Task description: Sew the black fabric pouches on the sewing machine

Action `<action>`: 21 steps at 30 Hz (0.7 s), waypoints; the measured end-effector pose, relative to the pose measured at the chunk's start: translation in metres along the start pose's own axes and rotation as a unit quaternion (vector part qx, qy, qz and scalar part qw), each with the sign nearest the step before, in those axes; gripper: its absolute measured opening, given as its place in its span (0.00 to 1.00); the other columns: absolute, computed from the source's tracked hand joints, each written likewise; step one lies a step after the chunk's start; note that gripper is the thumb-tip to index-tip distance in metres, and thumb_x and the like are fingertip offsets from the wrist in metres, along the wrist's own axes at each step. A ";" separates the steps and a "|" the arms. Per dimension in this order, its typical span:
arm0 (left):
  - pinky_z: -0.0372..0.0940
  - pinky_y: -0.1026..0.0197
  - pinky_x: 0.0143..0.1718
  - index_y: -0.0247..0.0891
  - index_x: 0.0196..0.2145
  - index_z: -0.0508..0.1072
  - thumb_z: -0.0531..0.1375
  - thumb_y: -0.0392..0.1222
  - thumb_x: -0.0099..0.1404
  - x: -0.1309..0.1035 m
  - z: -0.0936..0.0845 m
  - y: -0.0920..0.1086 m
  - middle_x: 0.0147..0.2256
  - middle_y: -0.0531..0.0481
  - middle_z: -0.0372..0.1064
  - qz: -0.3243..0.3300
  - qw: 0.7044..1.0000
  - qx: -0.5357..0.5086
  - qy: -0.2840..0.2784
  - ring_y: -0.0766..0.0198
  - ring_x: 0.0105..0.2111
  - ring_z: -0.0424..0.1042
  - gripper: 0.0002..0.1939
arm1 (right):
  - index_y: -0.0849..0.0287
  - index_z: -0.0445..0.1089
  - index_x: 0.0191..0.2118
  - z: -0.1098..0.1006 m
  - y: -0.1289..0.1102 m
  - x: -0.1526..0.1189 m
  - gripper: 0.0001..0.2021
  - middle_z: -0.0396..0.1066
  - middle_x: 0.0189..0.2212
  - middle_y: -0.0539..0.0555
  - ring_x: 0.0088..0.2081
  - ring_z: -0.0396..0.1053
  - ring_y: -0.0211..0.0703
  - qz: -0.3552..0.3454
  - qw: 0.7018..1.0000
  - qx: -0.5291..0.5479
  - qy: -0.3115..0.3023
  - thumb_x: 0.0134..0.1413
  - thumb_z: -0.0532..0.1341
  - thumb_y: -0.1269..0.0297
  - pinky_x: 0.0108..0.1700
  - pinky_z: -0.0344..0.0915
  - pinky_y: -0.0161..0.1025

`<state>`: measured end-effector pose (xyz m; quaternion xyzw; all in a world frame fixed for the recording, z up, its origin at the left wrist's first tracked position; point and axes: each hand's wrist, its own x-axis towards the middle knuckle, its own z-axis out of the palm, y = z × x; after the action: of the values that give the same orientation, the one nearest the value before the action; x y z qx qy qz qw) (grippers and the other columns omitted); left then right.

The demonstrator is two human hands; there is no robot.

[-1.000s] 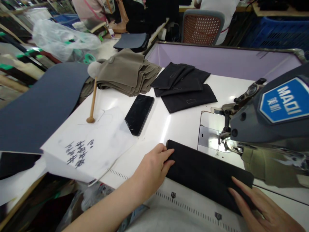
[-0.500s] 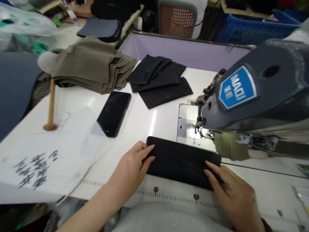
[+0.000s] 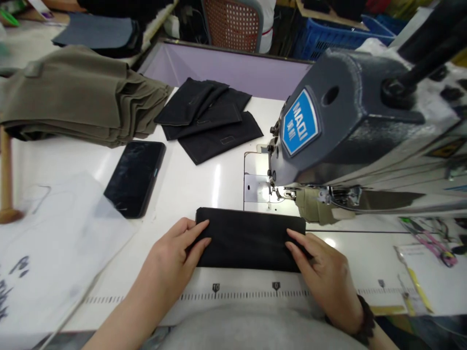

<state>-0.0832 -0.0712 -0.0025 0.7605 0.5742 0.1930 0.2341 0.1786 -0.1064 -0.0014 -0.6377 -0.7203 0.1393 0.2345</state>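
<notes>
A folded rectangle of black fabric [image 3: 248,240] lies on the white sewing table in front of me, long side running left to right. Its left end is pinched between the thumb and fingers of my left hand [image 3: 175,253]. At the right end, my right hand [image 3: 321,262] grips the edge the same way, some fingers hidden beneath. Just beyond the fabric is the sewing machine's needle area [image 3: 275,192], lit by a lamp. Behind it to the left, several black sewn pieces [image 3: 219,121] lie overlapping.
A black phone [image 3: 134,177] lies left of centre, beside white paper [image 3: 62,243] with handwriting. Olive fabric pieces [image 3: 73,92] are stacked at the back left. The grey machine head [image 3: 339,116] overhangs the right side. Pink-handled scissors [image 3: 436,248] lie far right.
My view has turned to the right, so the table's things appear further left and more of the machine shows. Both hands keep their hold on the black fabric.
</notes>
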 end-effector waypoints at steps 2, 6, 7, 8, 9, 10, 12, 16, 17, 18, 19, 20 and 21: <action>0.65 0.67 0.28 0.35 0.42 0.69 0.48 0.45 0.63 0.000 0.000 -0.001 0.30 0.52 0.63 0.004 1.000 0.004 0.002 0.69 0.27 0.66 0.16 | 0.62 0.69 0.39 0.000 0.000 0.001 0.12 0.70 0.28 0.53 0.29 0.68 0.38 0.008 1.000 0.000 -0.003 0.54 0.53 0.63 0.32 0.66 0.34; 0.65 0.67 0.28 0.35 0.41 0.70 0.48 0.46 0.63 0.000 0.000 -0.001 0.30 0.52 0.63 0.007 1.000 0.007 0.007 0.68 0.27 0.67 0.17 | 0.62 0.70 0.38 0.000 -0.001 0.004 0.12 0.71 0.27 0.54 0.29 0.68 0.39 0.026 1.000 0.003 -0.010 0.54 0.53 0.63 0.32 0.66 0.35; 0.66 0.67 0.28 0.35 0.41 0.70 0.48 0.46 0.63 0.001 0.000 -0.001 0.29 0.52 0.63 0.006 1.000 0.006 0.007 0.68 0.26 0.67 0.17 | 0.61 0.70 0.38 0.000 -0.002 0.005 0.12 0.71 0.28 0.54 0.29 0.69 0.39 0.034 0.999 0.005 -0.012 0.54 0.53 0.62 0.32 0.66 0.35; 0.66 0.68 0.27 0.35 0.41 0.70 0.48 0.47 0.63 0.001 0.000 -0.001 0.29 0.52 0.63 0.006 1.000 0.005 0.006 0.69 0.26 0.67 0.17 | 0.61 0.70 0.38 -0.001 -0.002 0.005 0.12 0.71 0.28 0.53 0.29 0.69 0.39 0.043 0.999 0.008 -0.015 0.53 0.53 0.62 0.32 0.66 0.35; 0.65 0.68 0.27 0.36 0.41 0.70 0.48 0.47 0.63 0.001 0.000 -0.001 0.29 0.53 0.64 0.004 1.000 0.004 0.006 0.69 0.26 0.67 0.17 | 0.60 0.70 0.38 -0.001 -0.001 0.006 0.12 0.72 0.29 0.53 0.29 0.69 0.39 0.056 0.998 0.010 -0.019 0.53 0.53 0.62 0.31 0.66 0.35; 0.65 0.68 0.27 0.36 0.41 0.70 0.49 0.47 0.62 0.001 0.000 -0.001 0.29 0.53 0.64 0.003 1.000 0.004 0.004 0.69 0.26 0.67 0.17 | 0.60 0.70 0.38 -0.001 -0.001 0.006 0.12 0.72 0.29 0.53 0.28 0.69 0.39 0.070 0.997 0.010 -0.023 0.52 0.53 0.61 0.31 0.66 0.35; 0.65 0.68 0.26 0.36 0.41 0.70 0.49 0.48 0.62 0.002 0.000 0.000 0.29 0.53 0.64 -0.001 1.000 0.005 0.004 0.69 0.26 0.67 0.17 | 0.59 0.70 0.37 -0.002 0.000 0.007 0.12 0.72 0.27 0.52 0.26 0.68 0.39 0.099 0.994 0.011 -0.032 0.51 0.54 0.61 0.28 0.65 0.35; 0.65 0.68 0.26 0.37 0.40 0.71 0.49 0.47 0.62 0.003 -0.001 0.001 0.29 0.53 0.64 0.001 1.000 0.001 0.011 0.69 0.26 0.67 0.17 | 0.58 0.70 0.38 -0.003 0.002 0.007 0.13 0.70 0.21 0.50 0.22 0.66 0.38 0.134 0.989 0.013 -0.054 0.50 0.54 0.59 0.25 0.63 0.34; 0.65 0.68 0.26 0.37 0.40 0.71 0.49 0.47 0.62 0.003 -0.001 0.001 0.29 0.53 0.64 0.002 1.000 0.000 0.012 0.69 0.26 0.67 0.17 | 0.58 0.70 0.38 -0.003 0.003 0.007 0.13 0.69 0.20 0.50 0.22 0.66 0.38 0.138 0.989 0.012 -0.058 0.50 0.54 0.59 0.24 0.62 0.34; 0.65 0.68 0.26 0.37 0.40 0.71 0.49 0.47 0.62 0.003 -0.001 0.001 0.29 0.53 0.64 0.002 1.000 -0.001 0.011 0.69 0.26 0.67 0.16 | 0.58 0.70 0.38 -0.003 0.003 0.007 0.13 0.69 0.20 0.49 0.21 0.65 0.38 0.141 0.988 0.011 -0.061 0.50 0.54 0.59 0.23 0.62 0.34; 0.65 0.69 0.26 0.37 0.40 0.71 0.49 0.47 0.62 0.003 -0.001 0.001 0.29 0.53 0.64 0.002 1.000 0.000 0.012 0.69 0.26 0.67 0.16 | 0.58 0.70 0.38 -0.003 0.003 0.007 0.13 0.68 0.19 0.49 0.21 0.65 0.38 0.143 0.988 0.009 -0.062 0.50 0.54 0.59 0.23 0.62 0.34; 0.65 0.69 0.26 0.37 0.40 0.71 0.49 0.48 0.62 0.003 -0.001 0.000 0.29 0.53 0.65 0.001 1.000 0.000 0.012 0.69 0.26 0.67 0.16 | 0.58 0.70 0.38 -0.003 0.002 0.007 0.13 0.68 0.19 0.49 0.21 0.65 0.38 0.144 0.988 0.008 -0.063 0.50 0.54 0.59 0.23 0.61 0.34; 0.65 0.69 0.26 0.37 0.40 0.71 0.49 0.48 0.62 0.003 -0.001 0.000 0.29 0.53 0.65 -0.001 1.000 0.000 0.012 0.69 0.26 0.67 0.16 | 0.58 0.70 0.38 -0.002 0.002 0.007 0.13 0.68 0.19 0.49 0.21 0.65 0.38 0.144 0.988 0.006 -0.061 0.50 0.54 0.59 0.23 0.61 0.34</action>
<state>-0.0829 -0.0686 -0.0019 0.7577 0.5777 0.2016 0.2270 0.1810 -0.0995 0.0007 -0.7235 -0.6333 0.2146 0.1715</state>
